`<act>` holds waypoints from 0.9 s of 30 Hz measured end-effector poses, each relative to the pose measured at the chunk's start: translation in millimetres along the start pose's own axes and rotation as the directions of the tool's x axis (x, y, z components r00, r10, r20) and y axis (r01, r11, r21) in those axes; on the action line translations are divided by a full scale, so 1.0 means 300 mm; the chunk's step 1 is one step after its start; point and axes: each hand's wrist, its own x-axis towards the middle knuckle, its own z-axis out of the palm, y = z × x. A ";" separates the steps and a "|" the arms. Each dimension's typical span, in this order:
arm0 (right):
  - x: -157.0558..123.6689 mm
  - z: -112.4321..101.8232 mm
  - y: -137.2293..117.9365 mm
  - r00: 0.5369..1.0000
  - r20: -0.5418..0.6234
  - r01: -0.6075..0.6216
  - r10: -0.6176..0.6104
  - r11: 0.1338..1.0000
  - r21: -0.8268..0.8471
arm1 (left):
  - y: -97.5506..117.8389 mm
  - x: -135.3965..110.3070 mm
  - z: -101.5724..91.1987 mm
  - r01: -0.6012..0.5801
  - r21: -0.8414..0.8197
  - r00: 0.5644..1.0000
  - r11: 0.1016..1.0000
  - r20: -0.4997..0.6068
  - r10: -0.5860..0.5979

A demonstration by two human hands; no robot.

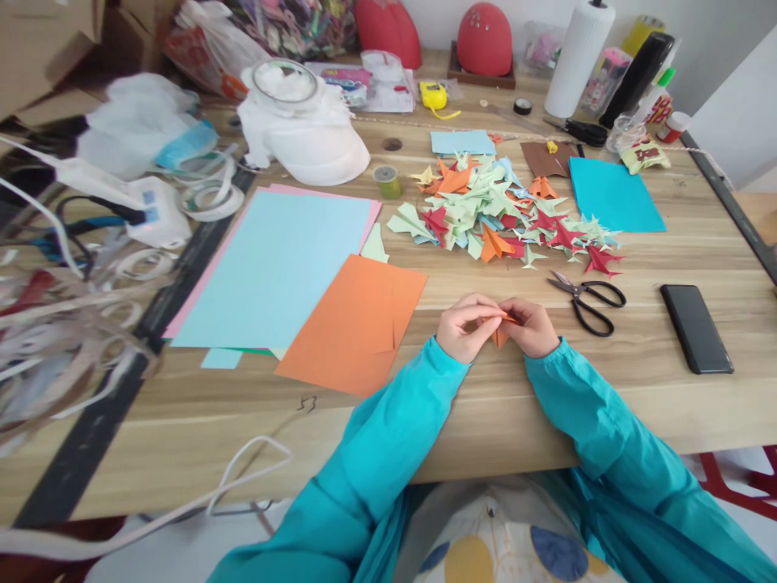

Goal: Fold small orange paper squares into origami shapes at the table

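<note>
My left hand (464,325) and my right hand (532,326) meet at the middle of the wooden table (668,389), both pinched on a small folded orange paper piece (501,333). Most of that piece is hidden by my fingers. Just behind my hands lies a heap of folded paper shapes (503,214) in green, orange, red and blue. Black scissors (588,298) lie right of my right hand. An orange paper sheet (358,320) lies left of my left hand, overlapping a light blue sheet (273,267) on a pink one.
A black phone (695,327) lies at the right. A teal sheet (613,194) and brown paper (549,158) sit behind the heap. Tape rolls, cables and bags crowd the left side. A paper towel roll (579,57), bottles and red domes line the back edge.
</note>
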 end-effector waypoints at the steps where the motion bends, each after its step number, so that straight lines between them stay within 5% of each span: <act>1: -0.001 0.001 0.002 1.000 0.000 0.006 -0.006 1.000 -0.013 | 0.000 0.000 0.001 0.002 -0.001 1.000 1.000 -0.003 -0.002; 12: -0.004 0.003 0.013 0.999 0.018 0.041 -0.040 0.998 -0.051 | 0.008 0.002 0.004 0.001 0.042 1.000 0.999 -0.008 -0.001; 17: -0.005 0.007 0.011 0.999 -0.007 0.047 -0.048 0.995 -0.084 | 0.011 0.005 0.013 0.065 0.064 0.994 0.996 -0.096 -0.058; 27: 0.012 -0.015 -0.003 0.993 -0.109 -0.036 0.049 0.992 0.117 | 0.005 0.013 0.011 0.116 -0.008 0.983 0.993 -0.141 -0.116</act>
